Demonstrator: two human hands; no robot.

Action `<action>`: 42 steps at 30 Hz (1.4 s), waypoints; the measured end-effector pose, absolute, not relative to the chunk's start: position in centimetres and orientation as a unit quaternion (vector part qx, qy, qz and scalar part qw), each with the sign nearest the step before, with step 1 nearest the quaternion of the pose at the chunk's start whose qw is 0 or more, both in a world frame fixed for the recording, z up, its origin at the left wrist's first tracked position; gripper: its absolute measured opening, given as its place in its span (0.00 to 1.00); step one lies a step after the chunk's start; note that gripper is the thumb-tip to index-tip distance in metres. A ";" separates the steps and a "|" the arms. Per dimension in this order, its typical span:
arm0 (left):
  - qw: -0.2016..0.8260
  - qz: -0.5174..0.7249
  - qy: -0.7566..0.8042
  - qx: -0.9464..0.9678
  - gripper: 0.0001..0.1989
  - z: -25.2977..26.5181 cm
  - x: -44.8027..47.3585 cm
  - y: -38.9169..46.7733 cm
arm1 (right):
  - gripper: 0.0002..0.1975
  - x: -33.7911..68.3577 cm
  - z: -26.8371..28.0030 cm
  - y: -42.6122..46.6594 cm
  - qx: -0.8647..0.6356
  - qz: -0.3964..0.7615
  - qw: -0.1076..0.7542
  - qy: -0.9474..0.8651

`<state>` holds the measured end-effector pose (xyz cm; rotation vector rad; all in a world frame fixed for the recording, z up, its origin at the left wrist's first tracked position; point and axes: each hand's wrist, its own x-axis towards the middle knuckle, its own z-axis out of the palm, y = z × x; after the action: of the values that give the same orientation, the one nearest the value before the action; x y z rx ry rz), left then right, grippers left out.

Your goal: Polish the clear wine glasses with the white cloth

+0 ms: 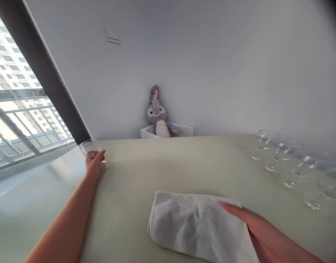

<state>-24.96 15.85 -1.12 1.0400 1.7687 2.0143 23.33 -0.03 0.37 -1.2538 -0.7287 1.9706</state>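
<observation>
At the far left of the table, my left hand (93,163) is closed around the lower part of a clear stemmed glass (90,146). The glass leans a little, its rim up and to the left and its foot showing right of my fingers. My right hand (246,215), near the front edge, grips a folded white cloth (195,223) by its right side. The thumb lies on top of the cloth; the other fingers are hidden beneath it. The cloth hangs over or rests on the tabletop; I cannot tell which.
Several clear stemmed glasses (285,148) stand in a row along the right side of the pale green table (146,168). Behind the far edge, a grey plush rabbit (157,111) sits in a white perforated basket (185,130) against the wall. A window (22,95) is at the left.
</observation>
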 end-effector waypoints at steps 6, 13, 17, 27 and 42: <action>0.159 0.690 0.546 0.448 0.16 1.5 -19.3 16.3 | 0.19 23.3 0.8 0.0 -0.448 0.795 0.330 -0.244; 0.236 0.586 0.479 0.610 0.16 4.4 -7.3 13.1 | 0.18 23.4 0.8 -0.1 -0.408 0.807 0.350 -0.247; 0.278 0.471 0.457 0.701 0.15 4.0 -2.1 8.9 | 0.20 23.8 0.7 -0.1 -0.408 0.814 0.355 -0.214; 0.107 0.237 0.589 0.765 0.12 2.3 1.4 2.1 | 0.21 24.8 1.4 -2.3 -0.442 0.620 0.570 -0.309; -0.110 0.158 0.518 0.833 0.07 0.8 2.6 0.2 | 0.10 24.1 1.6 -2.7 -0.311 0.782 0.286 -0.458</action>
<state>2.62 0.17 0.81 2.8190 1.7520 0.5358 24.09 -2.69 1.57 -0.8310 -1.2231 2.0908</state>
